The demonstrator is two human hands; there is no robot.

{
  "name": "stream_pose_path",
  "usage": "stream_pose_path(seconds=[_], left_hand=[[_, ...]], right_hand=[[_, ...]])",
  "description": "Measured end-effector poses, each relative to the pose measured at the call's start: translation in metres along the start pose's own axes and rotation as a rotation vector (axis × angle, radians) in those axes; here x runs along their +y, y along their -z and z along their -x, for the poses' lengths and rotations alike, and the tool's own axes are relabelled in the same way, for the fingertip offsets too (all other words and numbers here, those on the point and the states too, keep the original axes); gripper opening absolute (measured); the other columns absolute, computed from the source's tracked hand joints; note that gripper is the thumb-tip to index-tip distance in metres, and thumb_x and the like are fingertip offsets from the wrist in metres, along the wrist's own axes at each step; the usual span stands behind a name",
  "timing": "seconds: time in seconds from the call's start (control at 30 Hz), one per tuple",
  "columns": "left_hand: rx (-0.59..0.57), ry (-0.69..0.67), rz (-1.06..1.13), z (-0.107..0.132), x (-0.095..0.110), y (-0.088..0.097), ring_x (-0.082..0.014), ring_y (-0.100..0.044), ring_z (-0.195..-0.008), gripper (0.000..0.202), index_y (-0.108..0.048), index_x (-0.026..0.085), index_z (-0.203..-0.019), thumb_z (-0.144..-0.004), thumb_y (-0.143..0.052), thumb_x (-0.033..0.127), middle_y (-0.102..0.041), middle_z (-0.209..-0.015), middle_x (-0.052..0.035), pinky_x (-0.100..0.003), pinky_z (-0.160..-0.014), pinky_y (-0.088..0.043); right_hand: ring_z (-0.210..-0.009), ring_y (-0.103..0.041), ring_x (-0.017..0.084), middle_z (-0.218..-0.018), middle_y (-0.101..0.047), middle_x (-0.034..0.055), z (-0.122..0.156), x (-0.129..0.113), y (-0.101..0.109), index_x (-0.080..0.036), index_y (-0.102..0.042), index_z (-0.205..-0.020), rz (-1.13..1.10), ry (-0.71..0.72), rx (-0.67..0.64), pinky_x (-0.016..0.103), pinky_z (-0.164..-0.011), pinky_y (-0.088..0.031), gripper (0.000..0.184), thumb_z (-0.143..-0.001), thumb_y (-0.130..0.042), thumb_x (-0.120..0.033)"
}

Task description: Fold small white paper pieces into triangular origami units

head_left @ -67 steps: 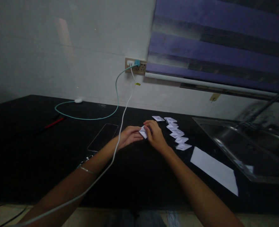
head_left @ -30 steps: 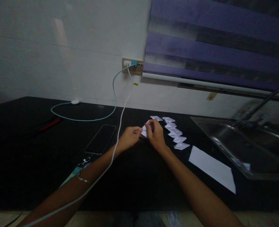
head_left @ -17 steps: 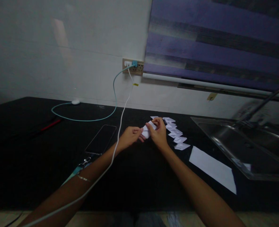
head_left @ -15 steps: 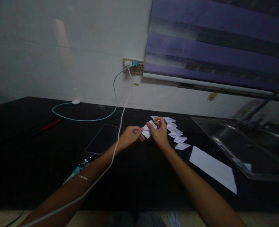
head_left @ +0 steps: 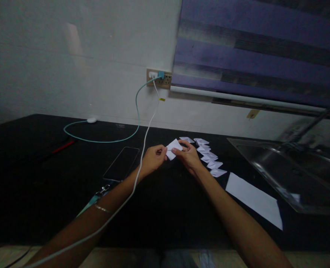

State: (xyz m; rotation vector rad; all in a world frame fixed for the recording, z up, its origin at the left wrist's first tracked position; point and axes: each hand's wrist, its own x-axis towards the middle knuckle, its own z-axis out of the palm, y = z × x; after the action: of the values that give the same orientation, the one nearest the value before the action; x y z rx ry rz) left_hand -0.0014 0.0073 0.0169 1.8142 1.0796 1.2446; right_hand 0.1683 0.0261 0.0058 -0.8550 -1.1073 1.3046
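A small folded piece of white paper (head_left: 173,149) is held up between both hands over the black counter. My left hand (head_left: 153,159) pinches its left corner. On the other side, my right hand (head_left: 189,155) grips the right part, thumb in front and fingers behind. Just past my right hand, several folded white paper pieces (head_left: 209,155) lie in a staggered row. A white paper sheet (head_left: 254,199) rests flat to the right of my right forearm.
A phone (head_left: 121,163) with a lanyard (head_left: 90,204) lies by my left forearm. A white cable (head_left: 145,143) crosses over that arm from the wall socket (head_left: 167,79). To the right is a metal sink (head_left: 265,160); a teal cord (head_left: 103,142) loops at the back left.
The folded paper has turned and now shows a flatter, squarer face. My right fingers have shifted slightly lower on its right side. The view has moved a little.
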Motion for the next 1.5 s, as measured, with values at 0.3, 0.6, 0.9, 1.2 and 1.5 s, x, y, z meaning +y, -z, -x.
stream_pose_path(seconds=[0.3,0.6,0.9,1.2,1.5], left_hand=[[-0.027,0.001,0.077,-0.005,-0.005,0.003,-0.0128,-0.055,-0.06,0.03,-0.063,0.015,-0.069,-0.081,-0.059,0.042,-0.061,-0.065,-0.0004,-0.021,-0.056,-0.04],[-0.066,0.027,0.07,0.001,0.0,0.01,-0.0089,-0.042,-0.043,0.042,-0.061,0.015,-0.06,-0.082,-0.058,0.051,-0.047,-0.046,0.0031,-0.02,-0.043,-0.027],[0.001,0.123,0.211,-0.004,0.009,0.014,-0.0076,-0.049,-0.038,0.038,-0.063,0.014,-0.075,-0.083,-0.059,0.051,-0.06,-0.051,-0.0003,-0.019,-0.038,-0.03],[-0.003,0.127,0.289,-0.006,-0.001,0.01,-0.0107,-0.061,-0.051,0.036,-0.064,0.012,-0.092,-0.082,-0.061,0.047,-0.071,-0.081,-0.0097,-0.016,-0.035,-0.032],[0.074,0.163,0.314,-0.008,-0.005,0.014,-0.0063,-0.049,-0.042,0.028,-0.067,0.013,-0.096,-0.075,-0.07,0.03,-0.068,-0.072,-0.0037,-0.018,-0.038,-0.034]], right_hand=[[-0.061,-0.066,0.018,-0.075,-0.071,0.004,0.004,-0.004,0.0,-0.016,-0.064,-0.084,0.063,0.027,0.005,0.031,-0.063,-0.054,0.041,-0.051,-0.086,-0.026],[-0.065,-0.066,0.017,-0.079,-0.071,0.0045,0.003,-0.009,0.005,-0.016,-0.068,-0.086,0.154,-0.01,-0.132,0.029,-0.059,-0.052,0.032,-0.062,-0.081,-0.032],[-0.068,-0.066,0.018,-0.074,-0.07,0.0069,0.004,-0.008,0.009,-0.015,-0.07,-0.077,0.403,0.136,-0.19,0.031,-0.066,-0.051,0.028,-0.076,-0.069,-0.043],[-0.055,-0.055,0.013,-0.065,-0.062,0.0007,0.002,-0.011,0.007,-0.018,-0.069,-0.084,0.455,0.266,-0.022,0.025,-0.05,-0.045,0.031,-0.075,-0.067,-0.047],[-0.089,-0.062,0.02,-0.101,-0.068,0.0083,0.001,-0.01,0.01,-0.018,-0.072,-0.089,0.299,0.138,-0.178,0.03,-0.065,-0.055,0.033,-0.083,-0.053,-0.044]])
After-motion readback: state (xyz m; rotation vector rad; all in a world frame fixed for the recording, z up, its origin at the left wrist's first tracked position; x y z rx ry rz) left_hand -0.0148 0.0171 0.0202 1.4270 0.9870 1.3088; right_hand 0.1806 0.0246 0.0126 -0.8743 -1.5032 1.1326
